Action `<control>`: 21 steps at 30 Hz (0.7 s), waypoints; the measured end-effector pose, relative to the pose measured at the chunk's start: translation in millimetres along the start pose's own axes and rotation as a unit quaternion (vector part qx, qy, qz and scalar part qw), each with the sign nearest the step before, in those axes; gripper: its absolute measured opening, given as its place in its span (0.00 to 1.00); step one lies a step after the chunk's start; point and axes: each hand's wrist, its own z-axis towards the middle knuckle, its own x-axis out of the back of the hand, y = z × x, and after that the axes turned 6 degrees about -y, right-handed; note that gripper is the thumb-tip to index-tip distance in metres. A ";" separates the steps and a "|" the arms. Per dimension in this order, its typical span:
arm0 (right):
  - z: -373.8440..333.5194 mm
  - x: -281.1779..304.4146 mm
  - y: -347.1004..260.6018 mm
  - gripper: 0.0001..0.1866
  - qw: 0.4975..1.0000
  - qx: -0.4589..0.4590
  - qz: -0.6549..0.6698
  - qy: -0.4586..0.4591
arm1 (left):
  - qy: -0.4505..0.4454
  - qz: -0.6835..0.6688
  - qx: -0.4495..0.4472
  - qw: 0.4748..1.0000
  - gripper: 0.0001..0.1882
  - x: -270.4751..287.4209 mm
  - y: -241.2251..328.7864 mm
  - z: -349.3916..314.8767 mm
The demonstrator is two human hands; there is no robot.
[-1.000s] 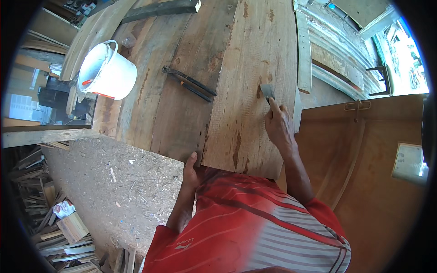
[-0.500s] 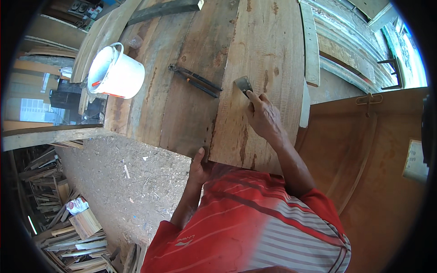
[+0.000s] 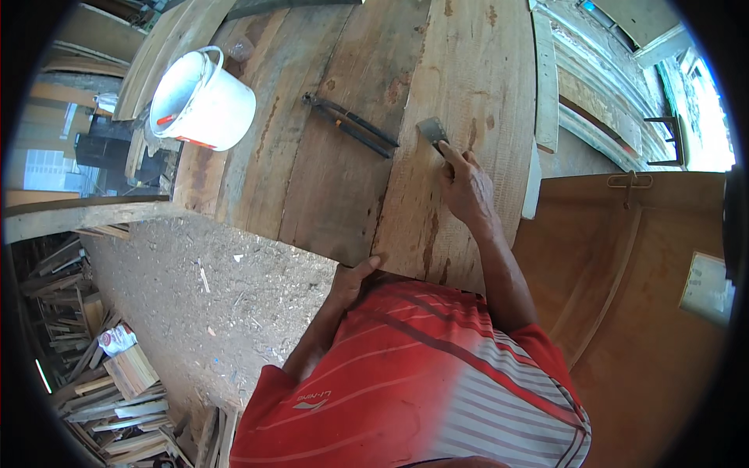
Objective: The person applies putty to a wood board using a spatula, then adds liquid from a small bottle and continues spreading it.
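Note:
My right hand (image 3: 470, 189) is closed round the handle of a putty knife (image 3: 431, 128). The knife's flat blade rests on or just over a pale, rough-sawn wooden board (image 3: 460, 86) with brown patches. My left hand (image 3: 353, 282) is at the near edge of the boards, its thumb over the top by a dark seam; its other fingers are mostly hidden. Left of the putty knife, across the darker planks (image 3: 343, 179), lie pincers (image 3: 351, 125) with long dark handles and orange marks. Farther left stands a white bucket (image 3: 222, 109) with something red inside.
A crumpled clear plastic piece (image 3: 243, 49) lies behind the bucket. To my right is a brown wooden door panel (image 3: 601, 249) with a metal latch. Stacked long boards (image 3: 593, 101) lie at the far right. Wood scraps (image 3: 133, 405) are piled at the lower left, on a shaving-strewn floor (image 3: 226, 296).
The view has shifted, so the bench sits slightly farther right and up. My left thumb has slid right along the edge to the seam and lies flatter. The putty knife stays in my right hand.

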 end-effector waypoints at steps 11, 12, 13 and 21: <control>26.0 -18.6 -19.5 0.24 1.000 0.016 0.013 0.015 | 0.004 -0.008 0.017 1.000 0.29 -10.7 10.4 -8.8; 30.8 -16.3 -21.8 0.24 1.000 0.006 0.012 0.010 | -0.003 -0.012 0.018 1.000 0.29 -9.9 10.4 -7.4; 34.7 -14.5 -24.2 0.24 1.000 -0.001 0.011 0.006 | -0.010 -0.016 0.015 1.000 0.29 -9.2 12.0 -5.2; 0.8 -25.6 -14.0 0.23 0.995 0.055 0.068 0.043 | -0.003 -0.079 -0.008 0.997 0.33 14.4 3.7 -6.5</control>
